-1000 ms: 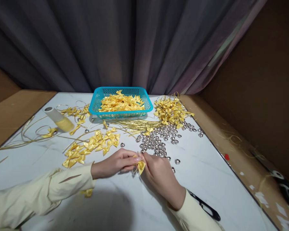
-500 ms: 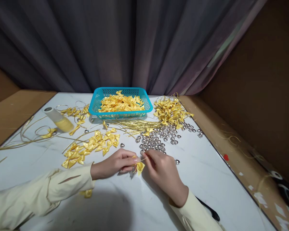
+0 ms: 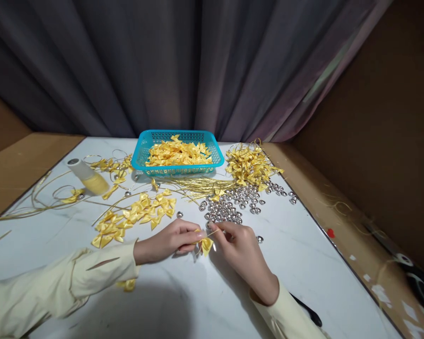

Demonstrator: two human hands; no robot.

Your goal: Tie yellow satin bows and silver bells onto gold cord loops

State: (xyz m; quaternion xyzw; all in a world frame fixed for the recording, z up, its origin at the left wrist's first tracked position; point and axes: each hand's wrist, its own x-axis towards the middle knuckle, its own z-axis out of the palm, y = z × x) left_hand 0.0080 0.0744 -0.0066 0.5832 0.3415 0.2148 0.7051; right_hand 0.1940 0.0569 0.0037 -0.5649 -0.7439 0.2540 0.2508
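My left hand (image 3: 178,240) is closed in a pinch on a yellow ribbon bow (image 3: 207,246), just above the table in front of me. A thin gold cord (image 3: 209,234) runs from the bow to my right hand (image 3: 240,249), whose thumb and forefinger pinch its end. Part of the bow is hidden behind my left fingers. Just beyond my right hand lies a heap of silver heart-shaped beads (image 3: 223,209). Loose yellow bows (image 3: 137,212) are spread past my left wrist.
A blue basket (image 3: 178,168) of yellow bows stands at the back. Right of it is a pile of corded bows (image 3: 249,162); gold cords (image 3: 201,186) lie in front. A bottle (image 3: 92,178) leans at left. Black scissors (image 3: 422,282) and a black handle (image 3: 309,310) are at right.
My right hand has shifted slightly, its fingers a little more spread, with the cord still pinched. My left hand keeps its grip on the bow almost unmoved.
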